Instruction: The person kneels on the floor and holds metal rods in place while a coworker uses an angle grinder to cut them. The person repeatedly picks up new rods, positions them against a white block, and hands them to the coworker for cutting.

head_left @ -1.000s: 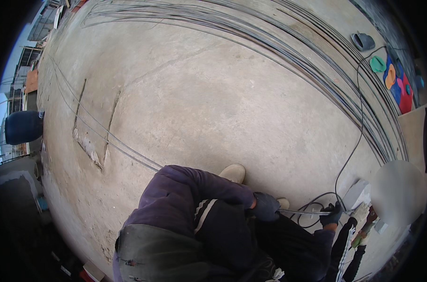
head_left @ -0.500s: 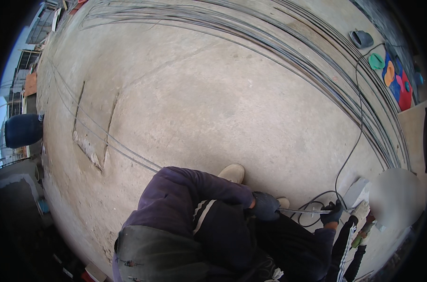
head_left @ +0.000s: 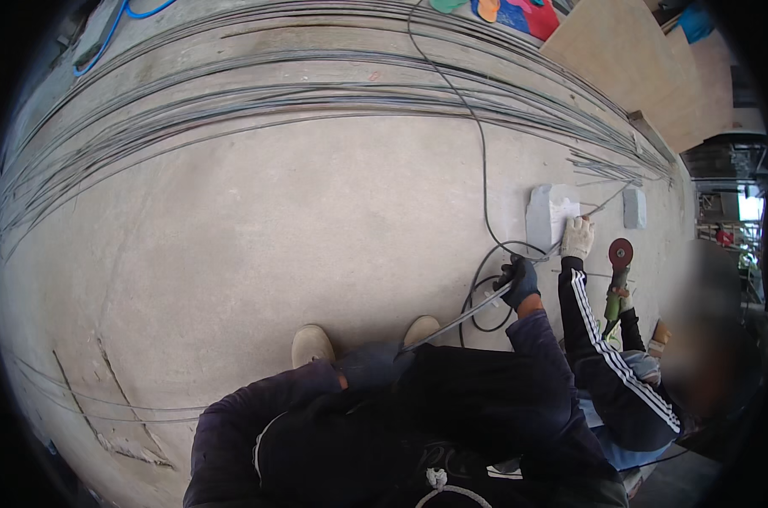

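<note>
My left hand (head_left: 372,366), in a dark glove, grips the near end of a thin steel rod (head_left: 464,315) just above my knees. My right hand (head_left: 520,280), also in a dark glove, is closed around the same rod farther along. The rod runs up and to the right onto a grey concrete block (head_left: 543,217). A co-worker's white-gloved hand (head_left: 577,237) presses the rod down at the block. The co-worker's other hand holds an angle grinder (head_left: 617,284) with a red disc, right of the rod.
Long bundles of steel rods (head_left: 231,102) curve across the concrete floor at the back. A black cable (head_left: 482,169) loops down toward my right hand. A smaller block (head_left: 634,207) and plywood sheets (head_left: 646,76) lie at the right. My shoes (head_left: 312,345) stand on the floor.
The view has swung round: the rod bundles now lie across the top. The co-worker's gloved hand, the block and the grinder have come clearly into view. Both my hands stay on the rod.
</note>
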The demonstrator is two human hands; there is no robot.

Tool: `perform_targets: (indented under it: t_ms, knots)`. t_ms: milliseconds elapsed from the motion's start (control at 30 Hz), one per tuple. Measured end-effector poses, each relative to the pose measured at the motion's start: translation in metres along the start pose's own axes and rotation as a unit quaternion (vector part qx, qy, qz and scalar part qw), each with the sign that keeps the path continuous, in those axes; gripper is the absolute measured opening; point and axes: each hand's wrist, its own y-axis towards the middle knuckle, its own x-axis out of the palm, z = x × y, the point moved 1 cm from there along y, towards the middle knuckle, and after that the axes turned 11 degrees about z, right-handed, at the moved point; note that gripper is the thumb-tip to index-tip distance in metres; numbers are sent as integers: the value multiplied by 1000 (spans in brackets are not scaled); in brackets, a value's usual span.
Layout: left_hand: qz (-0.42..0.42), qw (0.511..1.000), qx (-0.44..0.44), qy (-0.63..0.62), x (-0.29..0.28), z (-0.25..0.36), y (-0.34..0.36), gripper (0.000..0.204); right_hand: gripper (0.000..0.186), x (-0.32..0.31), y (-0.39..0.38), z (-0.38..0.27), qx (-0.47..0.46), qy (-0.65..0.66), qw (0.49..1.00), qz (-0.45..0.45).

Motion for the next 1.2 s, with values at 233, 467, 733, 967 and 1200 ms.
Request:
perform_targets:
  t_ms: [233,467,733,967,1200]
  knots:
    - [75,976,175,110,29,-27,38,42,25,-34,40,9,7,63,998,-10]
    - [86,956,223,173,50,-75,58,36,31,-34,4,43,-3,81,993,-81]
    - [51,951,218,213,35,-49,59,27,33,-28,-93,110,-14,-69,978,-196]
    - [58,969,194,143,40,-64,68,27,36,-49,-164,135,11,-29,982,-187]
    - [32,994,95,46,42,-72,72,30,41,-58,-172,124,-48,-89,986,-131]
